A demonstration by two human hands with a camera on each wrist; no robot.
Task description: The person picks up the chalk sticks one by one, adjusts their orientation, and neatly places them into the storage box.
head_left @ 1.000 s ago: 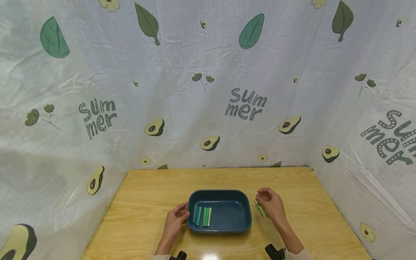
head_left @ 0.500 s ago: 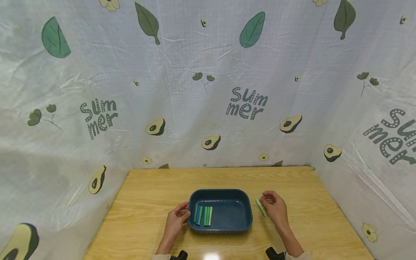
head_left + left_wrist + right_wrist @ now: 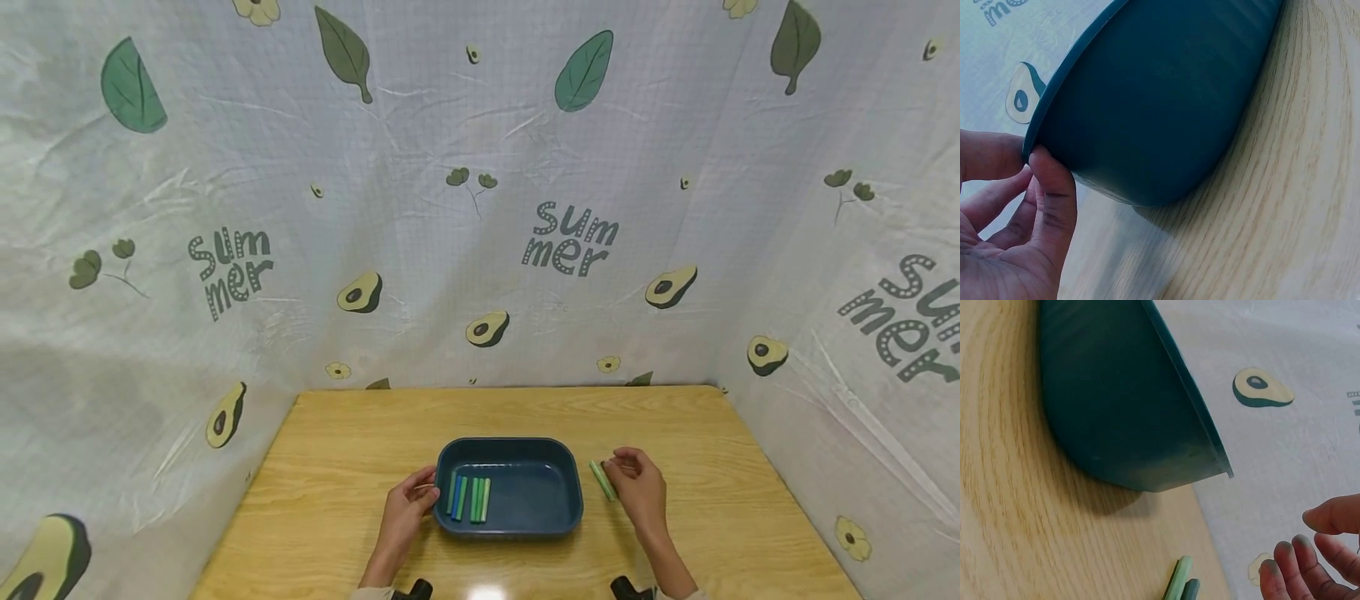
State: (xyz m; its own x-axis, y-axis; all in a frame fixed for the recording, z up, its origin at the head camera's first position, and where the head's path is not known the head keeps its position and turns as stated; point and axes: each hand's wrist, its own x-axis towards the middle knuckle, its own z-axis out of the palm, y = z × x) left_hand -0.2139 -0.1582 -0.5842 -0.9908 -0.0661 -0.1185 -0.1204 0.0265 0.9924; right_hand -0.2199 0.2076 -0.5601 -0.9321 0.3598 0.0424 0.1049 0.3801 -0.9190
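Observation:
My left hand [image 3: 401, 521] pinches the left rim of a dark blue-green plastic tray [image 3: 536, 529] between thumb and fingers, clearly so in the left wrist view. Several chalk sticks stand side by side at the tray's left: a blue chalk stick [image 3: 457, 498] among green ones [image 3: 475, 500]. Right of the tray, a light green chalk stick [image 3: 602, 481] lies on the table, with a darker green stick [image 3: 1190, 590] beside it. Over these hovers my right hand [image 3: 639, 492], fingers loosely bent and thumb apart, holding nothing in the right wrist view. Its fingertips [image 3: 1283, 549] look dusty green.
The wooden table [image 3: 360, 425] reaches back to a white sheet [image 3: 420, 250] printed with avocados and leaves. That sheet also hangs along both sides. Black wrist mounts [image 3: 630, 588] show at the bottom edge.
My right hand has shifted right and slightly toward me, uncovering more of the light green chalk stick and a dark end beside it. The left hand keeps its grip on the tray.

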